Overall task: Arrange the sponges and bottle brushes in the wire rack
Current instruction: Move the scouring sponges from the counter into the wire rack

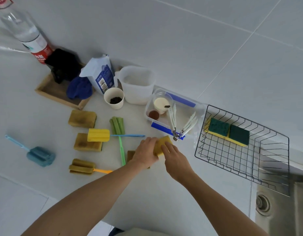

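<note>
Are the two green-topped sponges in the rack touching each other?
Touching. The head view shows the two green-topped sponges side by side in the wire rack, edges meeting without a visible gap.

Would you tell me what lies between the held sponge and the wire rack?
Head view: bare counter separates sponge from rack.

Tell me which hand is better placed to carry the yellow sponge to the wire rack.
Probably the right hand: it rests on the yellow sponge on the side facing the wire rack, while the left hand is farther.
</note>
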